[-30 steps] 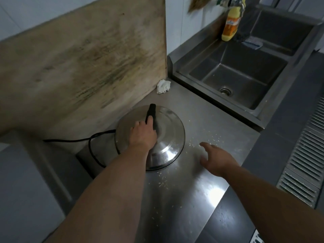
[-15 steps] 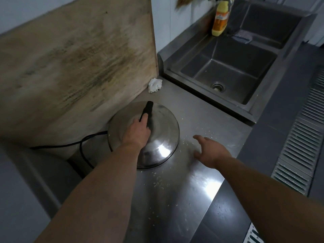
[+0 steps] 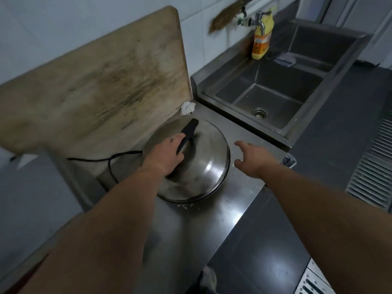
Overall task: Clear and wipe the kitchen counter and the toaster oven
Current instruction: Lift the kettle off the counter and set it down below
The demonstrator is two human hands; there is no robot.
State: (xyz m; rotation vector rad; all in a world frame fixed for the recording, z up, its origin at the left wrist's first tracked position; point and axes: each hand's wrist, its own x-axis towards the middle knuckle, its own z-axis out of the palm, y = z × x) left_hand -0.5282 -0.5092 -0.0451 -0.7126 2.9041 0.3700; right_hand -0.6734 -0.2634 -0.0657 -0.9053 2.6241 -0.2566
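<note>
Two hands are working over a steel bench (image 3: 214, 228) in the clearing step, by my reading: nothing is being wiped yet, and no cloth is in either hand. Largest of all, a stained wooden cutting board (image 3: 95, 81) is leaning against the wall beyond the left hand. Beyond the right hand, a double steel sink (image 3: 212, 85) is sitting with both basins holding no water; a yellow bottle (image 3: 261, 40) is standing at its back rim under a tap (image 3: 257, 19), and a blue sponge (image 3: 284, 60) is lying on the divider between the basins.

Under the left hand (image 3: 164, 154), a domed metal lid (image 3: 203, 164) is covering something I cannot make out; the hand is grasping its black handle (image 3: 187, 133). A black cord (image 3: 110, 161) is trailing off to that hand's left. The right hand (image 3: 252, 157) is hovering released, fingers spread, just beside the lid's rim and holding nothing.

Next, I judge, the lid needs lifting clear so the bench beneath can be reached. Smaller things are waiting: a crumpled white wad (image 3: 187, 108) just past the lid, and scattered grains (image 3: 185, 205) by the lid's near edge. No toaster oven is showing.
</note>
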